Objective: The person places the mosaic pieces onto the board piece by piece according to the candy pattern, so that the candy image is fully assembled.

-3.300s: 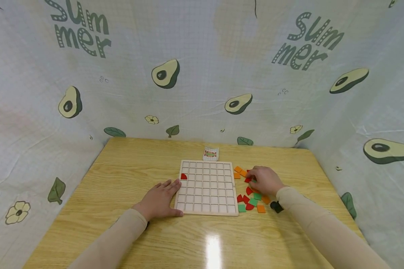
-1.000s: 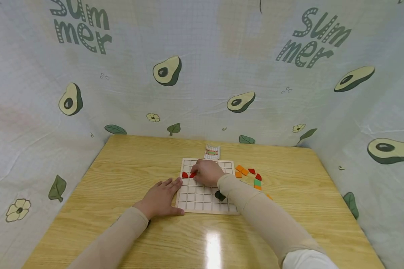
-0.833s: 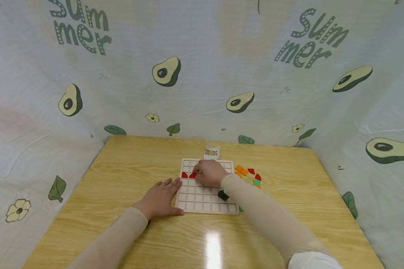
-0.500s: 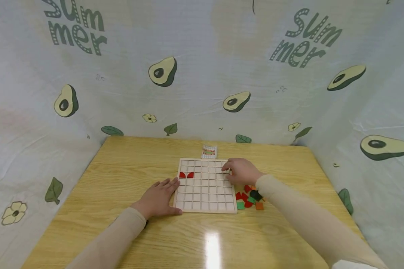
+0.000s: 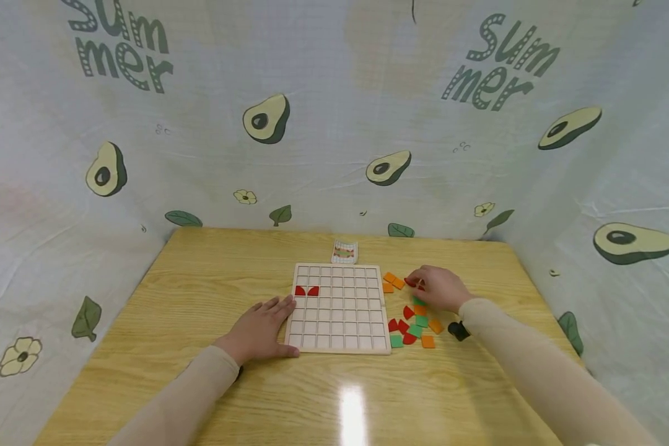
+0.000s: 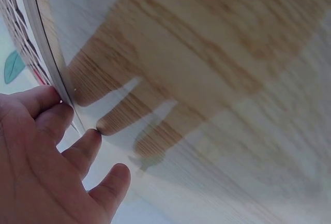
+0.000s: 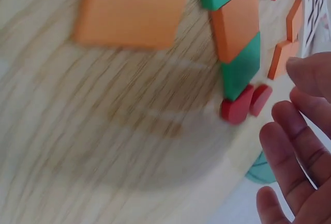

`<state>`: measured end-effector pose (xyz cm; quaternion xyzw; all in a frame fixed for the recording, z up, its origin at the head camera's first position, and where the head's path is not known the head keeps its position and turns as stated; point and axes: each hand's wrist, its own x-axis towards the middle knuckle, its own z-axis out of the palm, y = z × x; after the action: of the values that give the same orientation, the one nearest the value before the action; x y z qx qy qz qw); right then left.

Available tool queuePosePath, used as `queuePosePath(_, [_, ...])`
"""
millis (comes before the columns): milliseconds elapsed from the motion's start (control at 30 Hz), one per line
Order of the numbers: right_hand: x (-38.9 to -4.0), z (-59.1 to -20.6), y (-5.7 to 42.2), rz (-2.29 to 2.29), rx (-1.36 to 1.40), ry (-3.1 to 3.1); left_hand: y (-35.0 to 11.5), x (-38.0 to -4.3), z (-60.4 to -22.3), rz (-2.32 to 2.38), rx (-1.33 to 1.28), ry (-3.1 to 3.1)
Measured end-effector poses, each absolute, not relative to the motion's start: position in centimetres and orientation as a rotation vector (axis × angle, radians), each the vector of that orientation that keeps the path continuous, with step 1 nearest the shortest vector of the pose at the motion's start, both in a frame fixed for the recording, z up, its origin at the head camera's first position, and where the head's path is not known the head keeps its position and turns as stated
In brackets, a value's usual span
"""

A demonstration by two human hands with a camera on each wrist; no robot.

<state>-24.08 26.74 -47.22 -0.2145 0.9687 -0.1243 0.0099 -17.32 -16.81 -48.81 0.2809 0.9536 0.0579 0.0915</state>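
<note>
A pale wooden grid board [image 5: 338,314] lies on the table, with two red quarter-round tiles [image 5: 313,291] in neighbouring cells near its left side. My left hand [image 5: 259,331] rests flat with spread fingers, its fingertips against the board's left edge. Its fingers [image 6: 83,154] reach that edge in the left wrist view too. To the right of the board, my right hand [image 5: 441,288] hovers over loose tiles, partly hiding them. In the right wrist view its thumb and fingers are apart, close to two red tiles [image 7: 237,108], with nothing held between them.
Several orange tiles [image 5: 428,341], green tiles [image 5: 396,341] and red tiles [image 5: 409,312] lie scattered beside the board's right edge. Behind the board stands a small card [image 5: 344,253] printed with a coloured grid pattern. A printed cloth [image 5: 323,124] surrounds the wooden table [image 5: 228,260].
My right hand put a second red tile beside the first on the board, let go, and moved back right to the loose tiles. The left hand stayed at the board's edge.
</note>
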Motion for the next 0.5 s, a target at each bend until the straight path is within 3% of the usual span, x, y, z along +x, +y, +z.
queuePosePath(500, [-25.6, -49.0, 24.1, -0.306, -0.613, 3.103, -17.0, -17.4, -49.1, 0.169, 0.839, 2.843])
